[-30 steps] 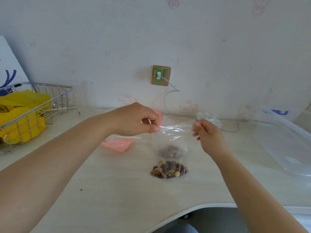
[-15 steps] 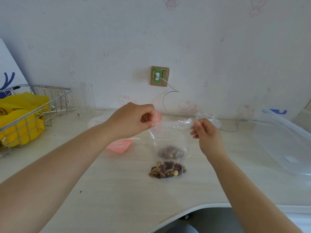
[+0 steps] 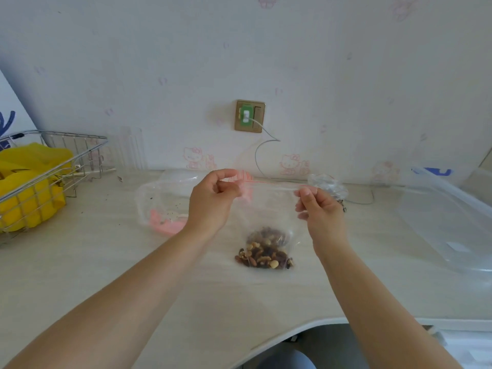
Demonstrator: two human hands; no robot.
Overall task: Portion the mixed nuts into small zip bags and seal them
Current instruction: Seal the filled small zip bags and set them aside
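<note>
- Two hands hold one small zip bag (image 3: 269,209) up by its top edge: our left hand (image 3: 213,201) pinches the left corner, where the pink-red strip of the seal shows between thumb and forefinger, and our right hand (image 3: 318,206) pinches the right corner, its other fingers curled loosely below.
- Between the hands the top edge is pulled taut and straight; we cannot tell whether the zip along it is pressed closed yet.
- Below the hands the bag hangs down to the counter (image 3: 106,275), and the mixed nuts (image 3: 265,253) sit heaped in its bottom, resting on the surface.
- We judge the step in hand to be sealing this filled portion. The next move likely calls for running a pinched thumb and finger along the strip from one corner to the other, with the far corner held firm so the strip stays flat.
- Just left of our left hand lies a larger clear bag (image 3: 162,201) with pink at its lower edge; it looks near empty.
- Behind our right hand sits a crumpled bit of clear plastic (image 3: 330,183).
- Farther right is a clear plastic tub (image 3: 450,222); far left, a wire basket (image 3: 66,155) holds something yellow.
</note>
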